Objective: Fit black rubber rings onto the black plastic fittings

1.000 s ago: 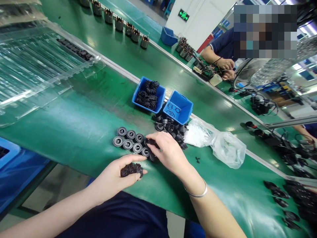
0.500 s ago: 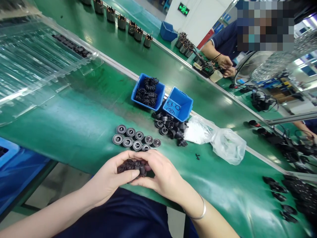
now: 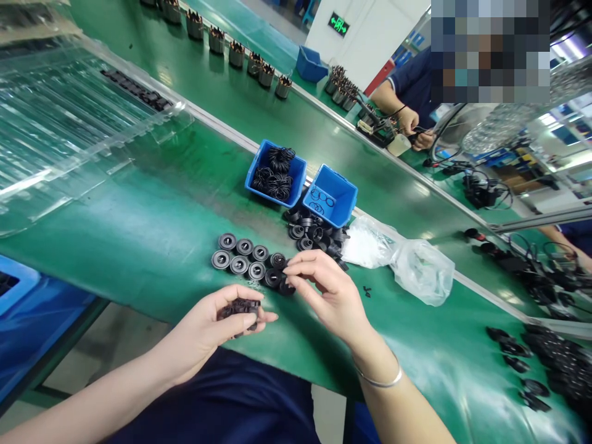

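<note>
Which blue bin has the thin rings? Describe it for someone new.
On the green workbench, two open blue plastic bins sit side by side against the metal rail. Yours is the bin nearest the clear plastic bag, holding only a few thin black rings, while its neighbour is heaped with black coiled parts.

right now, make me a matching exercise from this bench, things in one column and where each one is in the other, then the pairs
Things:
1. thin black o-rings
2. clump of black parts
3. clear plastic bag
4. round black parts

Places:
A. gripped in the left hand
B. in rows beside the right hand
C. on the green bench, to the right of the bins
D. inside the blue bin nearer the bag

Pairs: 1-D, 2-A, 3-C, 4-B
</note>
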### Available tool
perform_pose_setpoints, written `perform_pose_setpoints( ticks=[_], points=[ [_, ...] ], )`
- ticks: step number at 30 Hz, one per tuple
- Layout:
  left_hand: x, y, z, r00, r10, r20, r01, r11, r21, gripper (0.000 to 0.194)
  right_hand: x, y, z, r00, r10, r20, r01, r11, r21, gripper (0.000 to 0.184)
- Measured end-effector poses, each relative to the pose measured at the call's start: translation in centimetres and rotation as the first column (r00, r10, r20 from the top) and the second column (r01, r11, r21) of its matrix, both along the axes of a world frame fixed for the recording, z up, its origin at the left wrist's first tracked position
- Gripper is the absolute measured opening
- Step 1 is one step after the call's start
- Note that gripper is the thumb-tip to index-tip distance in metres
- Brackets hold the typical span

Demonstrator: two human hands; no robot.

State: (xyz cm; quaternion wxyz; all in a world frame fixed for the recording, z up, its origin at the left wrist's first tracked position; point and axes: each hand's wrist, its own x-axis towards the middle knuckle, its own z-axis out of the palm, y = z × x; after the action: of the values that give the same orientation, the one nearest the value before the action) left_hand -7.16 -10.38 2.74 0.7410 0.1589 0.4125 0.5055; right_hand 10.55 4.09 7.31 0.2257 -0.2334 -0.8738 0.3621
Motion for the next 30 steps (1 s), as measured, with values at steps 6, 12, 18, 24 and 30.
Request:
perform_pose_setpoints(
  ticks=[6,12,18,24,30],
  points=[
    [-0.5,-0.4,-0.7,0.998,-0.044,-0.053,0.049,0.995,0.09,0.031,-0.6,0.2,-0.7,0.974,0.15,0.17,-0.171,0.979,0.113,0.029],
    [-0.7,-0.4,-0.7,0.996,-0.058,-0.067,0.065,0.992,0.108,0.03,-0.9,0.4,-1.2,0.967,0.156,0.203,-0.193,0.966,0.175,0.031],
    [-0.4,-0.1,-0.9,0.997,-0.055,-0.062,0.061,0.994,0.09,0.032,-0.9,0.7,-1.0,0.961,0.177,0.213,-0.22,0.955,0.198,0.029],
    [-0.6,0.1,-1.1,0.992,-0.07,-0.108,0.08,0.993,0.088,0.034,-1.0,0.6,-1.2,0.956,0.183,0.229,-0.234,0.947,0.219,0.029],
    [-0.8,0.3,-0.7,0.976,-0.088,-0.2,0.104,0.992,0.074,0.04,-0.9,0.8,-0.6,0.947,0.167,0.274,-0.247,0.923,0.294,0.031]
  ],
)
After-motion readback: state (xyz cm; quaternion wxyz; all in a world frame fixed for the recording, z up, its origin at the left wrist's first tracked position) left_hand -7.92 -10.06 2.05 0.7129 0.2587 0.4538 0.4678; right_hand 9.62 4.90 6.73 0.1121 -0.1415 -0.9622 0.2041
